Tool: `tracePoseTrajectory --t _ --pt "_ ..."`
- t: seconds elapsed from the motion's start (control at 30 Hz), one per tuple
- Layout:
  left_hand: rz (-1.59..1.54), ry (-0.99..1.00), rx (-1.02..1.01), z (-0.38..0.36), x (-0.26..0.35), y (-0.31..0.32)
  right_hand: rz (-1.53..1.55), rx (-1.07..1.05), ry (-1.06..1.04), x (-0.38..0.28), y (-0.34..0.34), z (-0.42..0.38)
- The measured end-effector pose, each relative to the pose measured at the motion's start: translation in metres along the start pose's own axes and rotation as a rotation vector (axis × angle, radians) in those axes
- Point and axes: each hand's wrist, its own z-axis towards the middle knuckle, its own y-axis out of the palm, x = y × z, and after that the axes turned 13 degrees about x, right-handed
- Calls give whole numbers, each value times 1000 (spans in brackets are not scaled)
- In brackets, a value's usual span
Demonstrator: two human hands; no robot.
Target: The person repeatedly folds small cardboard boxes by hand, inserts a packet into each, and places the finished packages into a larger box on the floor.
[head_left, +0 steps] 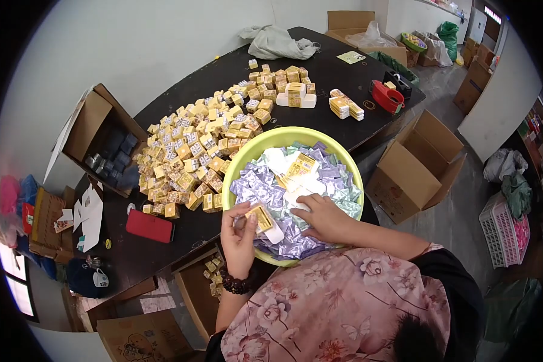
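My left hand point(239, 236) is closed around a small yellow and white box point(263, 222), whose white end points down to the right over the basin's near edge. My right hand point(324, 218) reaches into the yellow-green basin point(254, 140), fingers apart, touching the contents. Heaped in the basin are purple sachets point(247, 186) and green sachets point(347, 196), small and shiny. On top of them lie flat yellow printed cartons point(301, 166) and white pieces point(311, 186) beside my right fingers. Whether those fingertips pinch anything is hard to see.
Many small yellow boxes point(190, 145) are piled on the black table point(217, 66) left of the basin. A red phone case point(149, 226) lies nearer, beside an open carton point(93, 123). A red tape dispenser point(387, 96) sits far right; an empty cardboard box point(413, 169) stands on the floor.
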Motion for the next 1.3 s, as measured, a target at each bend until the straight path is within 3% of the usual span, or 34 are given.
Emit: tracePoseTrajectory --t 0.03,0.1,0.17,0.23,0.3,0.37,0.47,0.5,0.57,0.63,0.73,0.87,0.93,1.07,1.17,1.23,1.3 --pt "-65 -33 58 1 -1 -4 -139 -81 -75 3 3 -2" --pt "9 28 43 4 -5 -11 -94 -159 -21 11 11 1" --pt "-23 -75 -5 6 4 -11 -48 -236 30 17 20 0" --pt "-68 -170 -49 7 2 -20 141 -84 83 17 24 -2" --pt "-127 -260 -21 8 0 -22 197 -85 133 15 21 -1" --pt "-108 -224 16 8 -8 -23 254 -89 184 8 11 3" --pt "-103 -145 80 4 -6 -12 412 270 224 -14 -18 20" --pt "-117 -103 102 1 -2 -2 412 269 226 -21 -23 24" --pt "-211 -241 34 -5 4 12 447 371 129 -31 -27 30" --pt "-337 -388 -14 -9 5 22 429 337 108 -35 -21 29" --pt "-368 -345 38 -11 -7 26 128 381 -136 -33 -13 28" --pt "-406 -398 -30 -19 -13 30 188 510 -157 -31 -5 24" --pt "-419 -389 -27 -20 -17 30 257 488 -42 -31 -3 23" --pt "-589 -381 -19 -18 -12 33 336 411 -67 -33 -8 24" --pt "-631 -390 -55 -20 -16 31 163 481 -199 -31 -11 25" --pt "-650 -440 -95 -20 -14 30 69 291 -291 -23 -12 23" --pt "-671 -487 -133 -19 -15 27 60 270 -334 -25 -15 22"
